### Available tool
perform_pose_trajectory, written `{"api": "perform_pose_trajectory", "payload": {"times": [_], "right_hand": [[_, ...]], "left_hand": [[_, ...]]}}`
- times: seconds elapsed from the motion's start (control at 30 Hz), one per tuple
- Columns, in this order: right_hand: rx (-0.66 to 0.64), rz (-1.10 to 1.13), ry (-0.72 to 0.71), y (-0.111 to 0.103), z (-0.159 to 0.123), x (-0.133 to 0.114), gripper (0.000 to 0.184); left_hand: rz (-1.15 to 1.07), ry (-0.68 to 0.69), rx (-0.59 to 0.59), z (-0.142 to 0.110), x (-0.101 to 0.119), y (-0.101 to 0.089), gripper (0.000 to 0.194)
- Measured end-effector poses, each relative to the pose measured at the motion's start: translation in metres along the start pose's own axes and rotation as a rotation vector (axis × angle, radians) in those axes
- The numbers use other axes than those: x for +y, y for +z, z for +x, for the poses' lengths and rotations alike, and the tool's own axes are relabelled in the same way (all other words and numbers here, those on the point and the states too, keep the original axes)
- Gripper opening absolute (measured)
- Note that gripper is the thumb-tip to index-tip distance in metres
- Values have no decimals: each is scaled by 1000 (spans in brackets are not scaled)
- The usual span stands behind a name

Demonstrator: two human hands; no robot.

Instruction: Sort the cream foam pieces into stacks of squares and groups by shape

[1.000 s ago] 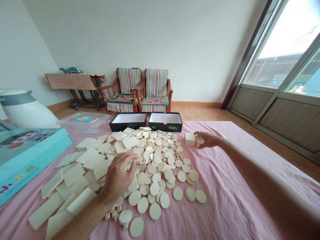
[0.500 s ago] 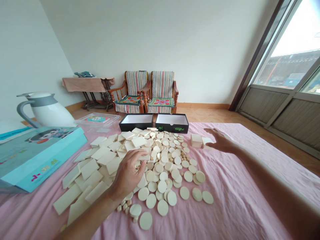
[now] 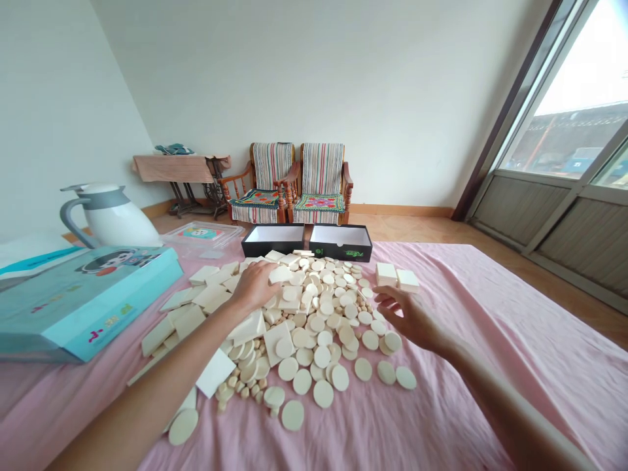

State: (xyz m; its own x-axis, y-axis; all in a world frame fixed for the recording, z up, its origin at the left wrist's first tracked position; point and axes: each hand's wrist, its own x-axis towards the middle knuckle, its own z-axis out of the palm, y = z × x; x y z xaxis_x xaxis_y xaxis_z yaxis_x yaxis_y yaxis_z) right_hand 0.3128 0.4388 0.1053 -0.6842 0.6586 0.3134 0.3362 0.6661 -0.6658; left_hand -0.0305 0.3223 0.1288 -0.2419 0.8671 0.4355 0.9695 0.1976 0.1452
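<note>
The left hand [image 3: 252,286] lies palm down, its fingers bunched over the upper left edge of the heap on flat cream square tiles [image 3: 216,296]; whether it grips one or only presses on them cannot be told from this view. The right hand [image 3: 409,320] is open and loosely curled, holding nothing, with its fingertips [image 3: 379,292] just short of a pair of cream square blocks [image 3: 396,277] that sit side by side off the far right of the heap. Between the hands spreads a dense layer of thin, round cream discs [image 3: 318,356], many overlapping, with a few tiles lying tilted across them near the left wrist and small cream pegs [image 3: 235,386] scattered at the near edge. Pieces this thin and overlapped would likely handle best taken singly from the top, a fingertip sliding under one edge, so that the neighbours are not dragged along. Two open black boxes with white interiors [image 3: 272,241] stand side by side at the far edge of the pink bedsheet [image 3: 490,373]. To the left lie a flat teal printed box [image 3: 83,304], a white-and-grey jug [image 3: 115,222] and a clear plastic lid [image 3: 201,235]; two striped wooden armchairs [image 3: 294,176] stand against the far wall.
</note>
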Motion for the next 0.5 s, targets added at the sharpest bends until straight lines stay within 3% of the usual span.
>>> {"api": "perform_pose_trajectory", "payload": {"times": [0.27,0.5], "right_hand": [[29,-2,-10,2,-8,0,30],[66,34,-65,13,-10,-25,23]], "left_hand": [[-115,35,-106,-13,28,-10,41],[-727,-91,-244,-23,78,-12,38]]}}
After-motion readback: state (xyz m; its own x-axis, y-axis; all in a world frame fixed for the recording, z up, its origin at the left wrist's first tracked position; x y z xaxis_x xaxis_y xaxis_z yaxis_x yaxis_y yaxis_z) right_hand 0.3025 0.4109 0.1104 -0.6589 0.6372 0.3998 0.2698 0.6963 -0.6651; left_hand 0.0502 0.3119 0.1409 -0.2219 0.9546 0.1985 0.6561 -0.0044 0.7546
